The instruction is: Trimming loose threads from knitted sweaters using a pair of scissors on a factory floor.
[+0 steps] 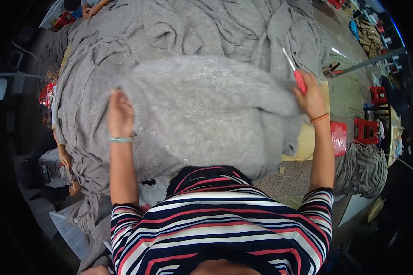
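A large piece of grey knitted fabric (206,105) is lifted in front of my body, blurred by motion. My left hand (120,114) is closed on its left edge. My right hand (313,97) grips a tool with a red handle (300,82) and a thin, straight metal shaft or blade pointing up and left; its exact kind cannot be told. The fabric's right side meets the fingers of that hand, but whether they pinch it is unclear. Small light spots show along the fabric's lower left edge. More grey fabric (170,39) lies heaped underneath and beyond.
Light wood of the table (307,142) shows at the right. A metal pole (369,62) slants in there. Red stools (366,130) and a grey fabric bundle (362,169) stand farther right. Another person (50,169) handles fabric at the left; someone's hands (92,9) rest at the far left.
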A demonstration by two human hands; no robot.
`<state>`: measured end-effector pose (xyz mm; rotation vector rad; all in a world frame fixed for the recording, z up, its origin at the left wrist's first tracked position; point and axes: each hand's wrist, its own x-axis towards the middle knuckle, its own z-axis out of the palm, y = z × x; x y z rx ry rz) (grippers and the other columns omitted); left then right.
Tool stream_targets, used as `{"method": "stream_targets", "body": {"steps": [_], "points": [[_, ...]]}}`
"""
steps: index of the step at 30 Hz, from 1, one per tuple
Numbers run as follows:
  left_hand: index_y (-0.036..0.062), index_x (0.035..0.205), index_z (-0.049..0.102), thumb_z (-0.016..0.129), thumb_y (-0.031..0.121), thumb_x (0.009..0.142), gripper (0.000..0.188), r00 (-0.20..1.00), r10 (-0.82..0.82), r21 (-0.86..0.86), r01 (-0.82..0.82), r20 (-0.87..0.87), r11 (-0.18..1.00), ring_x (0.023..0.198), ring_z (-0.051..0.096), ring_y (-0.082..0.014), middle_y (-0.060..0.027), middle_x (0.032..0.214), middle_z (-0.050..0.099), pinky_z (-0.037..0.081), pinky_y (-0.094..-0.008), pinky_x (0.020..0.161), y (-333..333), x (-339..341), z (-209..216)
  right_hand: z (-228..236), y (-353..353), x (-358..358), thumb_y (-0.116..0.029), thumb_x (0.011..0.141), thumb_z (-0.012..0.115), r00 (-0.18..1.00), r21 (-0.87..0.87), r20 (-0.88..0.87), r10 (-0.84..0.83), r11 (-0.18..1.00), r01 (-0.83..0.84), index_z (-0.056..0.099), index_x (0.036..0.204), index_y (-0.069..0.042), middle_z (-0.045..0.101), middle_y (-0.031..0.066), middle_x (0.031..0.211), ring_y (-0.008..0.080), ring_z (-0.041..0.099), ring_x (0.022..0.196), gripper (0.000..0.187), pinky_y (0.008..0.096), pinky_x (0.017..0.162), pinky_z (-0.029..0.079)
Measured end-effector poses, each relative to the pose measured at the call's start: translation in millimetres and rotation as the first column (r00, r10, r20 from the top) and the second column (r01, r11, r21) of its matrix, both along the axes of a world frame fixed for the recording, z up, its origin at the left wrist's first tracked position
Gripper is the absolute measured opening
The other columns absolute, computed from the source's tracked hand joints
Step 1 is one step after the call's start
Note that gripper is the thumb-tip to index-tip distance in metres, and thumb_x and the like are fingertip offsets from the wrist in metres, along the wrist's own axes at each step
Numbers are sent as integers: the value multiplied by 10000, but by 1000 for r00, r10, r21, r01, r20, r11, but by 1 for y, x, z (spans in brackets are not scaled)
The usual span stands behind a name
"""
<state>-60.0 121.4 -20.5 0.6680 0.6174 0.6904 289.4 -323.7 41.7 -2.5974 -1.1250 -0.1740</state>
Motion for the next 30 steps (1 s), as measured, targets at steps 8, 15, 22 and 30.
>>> {"method": "stream_targets", "body": {"steps": [8, 15, 22, 30], "points": [[1, 1428, 401, 763, -34, 831, 700, 868, 34, 463, 232, -496, 855, 835, 548, -78, -12, 923, 601, 477, -203, 745, -68, 4, -60, 2, 32, -89, -129, 871, 711, 946, -114, -275, 173, 971, -210, 562, 1385, -110, 674, 201, 1048, 386, 645, 1002, 536, 497, 918, 471], [0, 1227, 586, 693, -89, 875, 378, 931, -128, -46, 119, -342, 992, 846, 669, -98, -67, 1007, 712, 535, -217, 735, -74, -34, -54, 1, 67, -159, -114, 854, 715, 767, 3, -567, 302, 931, -364, 567, 1364, -87, 686, 217, 1081, 384, 676, 963, 532, 438, 861, 545], [22, 1112, 648, 641, -62, 925, 206, 935, -72, 51, 96, -347, 994, 859, 705, -148, -77, 1000, 731, 585, -285, 782, -73, -38, -68, -12, 121, -196, -198, 874, 677, 655, -110, -642, 398, 798, -592, 522, 1398, -111, 711, 203, 896, 406, 684, 791, 553, 485, 714, 545], [42, 1159, 628, 655, 32, 957, 204, 949, -73, 23, 85, -308, 996, 790, 697, -152, -55, 961, 706, 604, -291, 721, -68, -32, -33, -10, 107, -195, -147, 860, 665, 646, -20, -651, 398, 842, -539, 540, 1381, -101, 699, 223, 998, 415, 681, 843, 538, 481, 742, 552]]}}
